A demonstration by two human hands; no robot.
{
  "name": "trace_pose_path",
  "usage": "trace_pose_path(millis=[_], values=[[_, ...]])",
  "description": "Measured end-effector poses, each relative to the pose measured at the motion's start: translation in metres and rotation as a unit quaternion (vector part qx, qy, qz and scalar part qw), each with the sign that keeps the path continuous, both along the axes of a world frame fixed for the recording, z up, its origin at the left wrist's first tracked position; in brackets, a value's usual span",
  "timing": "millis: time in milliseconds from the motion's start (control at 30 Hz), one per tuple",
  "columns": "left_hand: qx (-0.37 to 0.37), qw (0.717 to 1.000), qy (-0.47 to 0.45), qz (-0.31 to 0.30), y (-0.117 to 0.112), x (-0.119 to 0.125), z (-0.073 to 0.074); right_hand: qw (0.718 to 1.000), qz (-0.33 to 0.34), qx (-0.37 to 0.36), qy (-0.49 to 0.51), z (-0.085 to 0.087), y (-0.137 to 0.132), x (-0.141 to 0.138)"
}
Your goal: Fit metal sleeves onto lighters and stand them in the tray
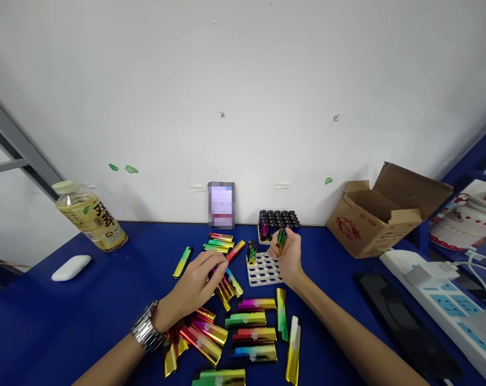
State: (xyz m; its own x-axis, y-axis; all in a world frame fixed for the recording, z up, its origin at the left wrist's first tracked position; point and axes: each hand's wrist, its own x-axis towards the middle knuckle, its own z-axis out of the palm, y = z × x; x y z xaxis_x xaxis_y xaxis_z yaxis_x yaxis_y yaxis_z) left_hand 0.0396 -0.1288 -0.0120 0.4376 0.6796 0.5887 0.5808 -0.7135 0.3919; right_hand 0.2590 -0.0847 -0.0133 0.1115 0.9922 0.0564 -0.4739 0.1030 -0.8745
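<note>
Many shiny rainbow-coloured lighters (251, 336) lie scattered on the blue table (106, 300). My left hand (197, 284), with a metal watch on its wrist, reaches into the pile, fingers curled on one lighter (221, 273). My right hand (288, 256) holds a green and gold lighter (282, 239) upright over a white slotted tray (263, 269). The tray's far rows are filled with lighters (278, 221) standing black caps up. One more lighter (251, 252) stands at the tray's left edge. The near slots are bare.
A tilted tea bottle (90, 215) and a white mouse-like object (71, 267) sit at the left. An open cardboard box (382, 214) stands at the right by a white power strip (448, 300) and a flat black object (396, 316). A small card (221, 205) leans on the wall.
</note>
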Motion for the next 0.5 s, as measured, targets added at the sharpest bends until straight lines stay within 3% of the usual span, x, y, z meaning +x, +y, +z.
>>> trace_pose_path(millis=[100, 200, 500], values=[[0.003, 1.000, 0.008, 0.005, 0.0009, -0.0014, -0.0016, 0.995, 0.059, -0.086, 0.010, -0.0019, 0.0035, 0.0011], [-0.002, 1.000, 0.010, 0.003, 0.0012, -0.0018, -0.0025, 0.989, 0.057, -0.136, 0.007, -0.0013, 0.0047, -0.0001], [0.010, 1.000, 0.022, 0.005, 0.0015, -0.0020, -0.0033, 0.988, 0.040, -0.148, -0.010, 0.0052, 0.0009, -0.0026]])
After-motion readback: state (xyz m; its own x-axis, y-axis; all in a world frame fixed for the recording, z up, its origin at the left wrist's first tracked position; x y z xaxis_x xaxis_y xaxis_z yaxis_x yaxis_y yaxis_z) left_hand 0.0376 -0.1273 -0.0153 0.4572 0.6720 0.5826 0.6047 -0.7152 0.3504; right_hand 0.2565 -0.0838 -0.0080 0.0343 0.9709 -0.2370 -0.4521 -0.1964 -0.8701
